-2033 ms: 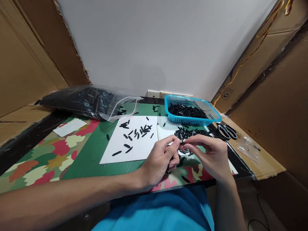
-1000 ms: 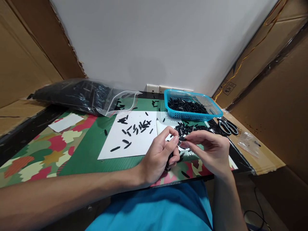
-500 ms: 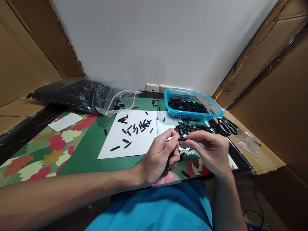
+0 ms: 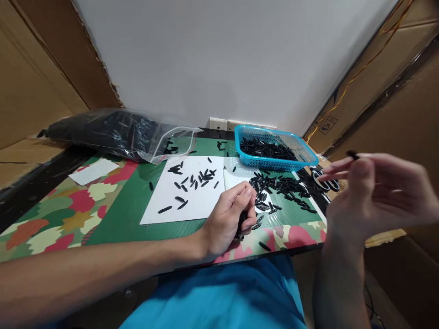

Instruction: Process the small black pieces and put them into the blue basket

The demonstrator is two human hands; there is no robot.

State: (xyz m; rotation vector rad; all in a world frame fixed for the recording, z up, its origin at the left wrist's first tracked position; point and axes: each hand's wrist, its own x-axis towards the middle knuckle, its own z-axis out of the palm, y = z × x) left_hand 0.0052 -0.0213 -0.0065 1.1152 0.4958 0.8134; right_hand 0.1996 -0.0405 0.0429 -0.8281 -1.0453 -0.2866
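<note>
My left hand [image 4: 229, 212] is closed near the table's front edge, wrapped round a bunch of small black strips [image 4: 241, 225] whose ends show below the fingers. Raised at the right, my right hand [image 4: 380, 194] is blurred by motion; a single black strip [image 4: 352, 154] sticks out from between its thumb and fingers. Between the hands lies a loose pile of black strips [image 4: 288, 186], partly on white paper and partly on the green mat. More strips [image 4: 206, 177] are scattered on a white sheet [image 4: 156, 194] to the left.
A blue plastic basket [image 4: 274, 163] full of black strips stands behind the pile. Scissors [image 4: 334, 185] lie partly behind my right hand. At the back left rests a large zip bag [image 4: 113, 132] with dark contents. Cardboard walls [image 4: 394, 105] flank the table.
My right hand has moved away from my left, up and to the right, carrying a black strip. My left hand stays in place, still closed on its bunch.
</note>
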